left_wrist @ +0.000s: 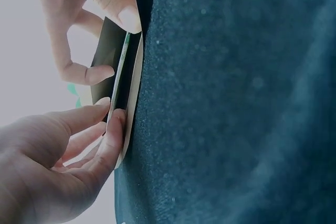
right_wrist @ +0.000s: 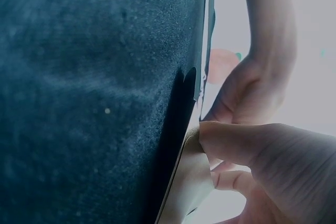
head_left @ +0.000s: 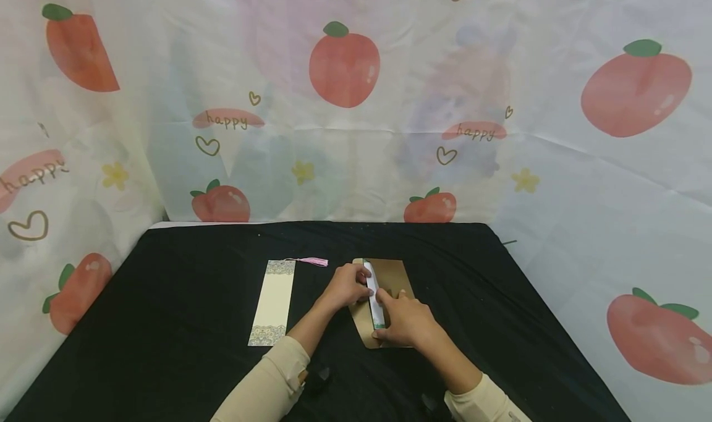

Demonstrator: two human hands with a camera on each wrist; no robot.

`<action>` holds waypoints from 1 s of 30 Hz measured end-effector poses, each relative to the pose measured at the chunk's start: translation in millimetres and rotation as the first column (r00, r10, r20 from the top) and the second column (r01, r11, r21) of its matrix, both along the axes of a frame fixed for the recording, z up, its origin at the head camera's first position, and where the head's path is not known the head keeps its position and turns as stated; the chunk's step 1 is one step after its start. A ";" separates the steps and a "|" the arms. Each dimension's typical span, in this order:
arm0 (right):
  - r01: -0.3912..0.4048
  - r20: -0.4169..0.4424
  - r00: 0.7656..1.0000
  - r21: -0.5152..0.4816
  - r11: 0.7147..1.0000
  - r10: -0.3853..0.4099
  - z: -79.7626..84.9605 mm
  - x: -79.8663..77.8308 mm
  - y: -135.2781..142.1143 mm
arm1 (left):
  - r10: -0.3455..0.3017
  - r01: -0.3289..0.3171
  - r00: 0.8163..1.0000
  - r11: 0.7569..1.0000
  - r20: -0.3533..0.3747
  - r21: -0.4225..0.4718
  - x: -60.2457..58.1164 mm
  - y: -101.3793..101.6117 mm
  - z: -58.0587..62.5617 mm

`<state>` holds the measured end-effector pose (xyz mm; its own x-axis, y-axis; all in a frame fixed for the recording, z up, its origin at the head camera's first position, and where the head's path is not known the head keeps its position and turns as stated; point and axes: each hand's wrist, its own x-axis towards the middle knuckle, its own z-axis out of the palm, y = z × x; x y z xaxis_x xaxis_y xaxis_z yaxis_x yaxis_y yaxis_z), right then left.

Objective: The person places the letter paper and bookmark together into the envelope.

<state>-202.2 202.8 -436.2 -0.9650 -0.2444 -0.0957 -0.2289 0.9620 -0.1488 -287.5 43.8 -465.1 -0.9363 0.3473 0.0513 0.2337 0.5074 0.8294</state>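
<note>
While the left hand [head_left: 349, 285] pinches a narrow, white, paper-like strip [head_left: 377, 312], the right hand [head_left: 410, 320] grips the edge of a flat brown paper envelope [head_left: 396, 275]; the strip lies against the envelope, above black cloth [head_left: 167, 311].

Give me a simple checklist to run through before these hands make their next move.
1. Left hand has hold of the white strip: ok, pinched between thumb and fingers.
2. Right hand steadies the brown envelope: ok, its fingers are on it.
3. A hand is free for something else: not ok, both are busy.
4. How far the strip sits inside the envelope: cannot tell.
5. Cream bookmark is apart from the envelope: ok, it lies to its left.
6. Pink tassel is clear of the hands: ok, it touches neither.
</note>
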 end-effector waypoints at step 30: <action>0.015 0.001 1.000 -0.018 1.000 -0.015 0.3 1.3 0.0 | -0.047 0.048 0.999 0.993 -0.008 0.108 12.2 -33.8 7.4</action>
<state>-200.9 202.8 -435.9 -0.9684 -0.2318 -0.0924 -0.2145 0.9625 -0.1662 -275.3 10.0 -457.7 -0.9186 0.3835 0.0958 0.2597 0.4031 0.8775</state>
